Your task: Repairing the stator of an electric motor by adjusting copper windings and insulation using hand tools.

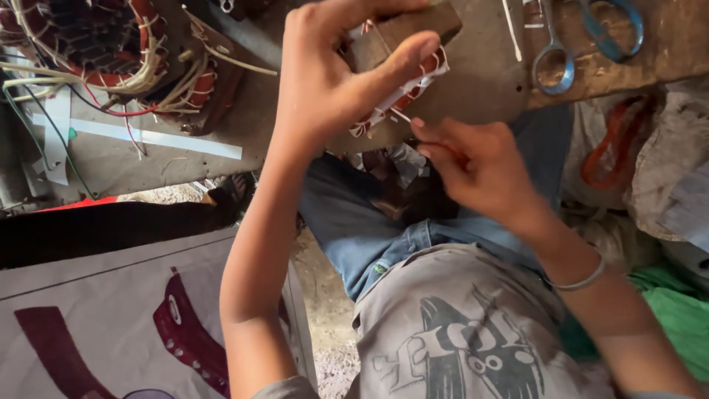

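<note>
Worktop [480,81] edge: left hand [325,81] clamps wound coil block [402,52]; right hand [473,159] pinches its white strip [401,114]; scissors [583,37] nearby.

Glossy copper wire on the stator [103,52], shiny metal scissors [583,41] with blue plastic handles, rough worn wooden bench [665,52].

Single head-worn view, looking steeply down over own chest and lap, close on hands [413,111], worktop [480,81] edge ahead
</note>
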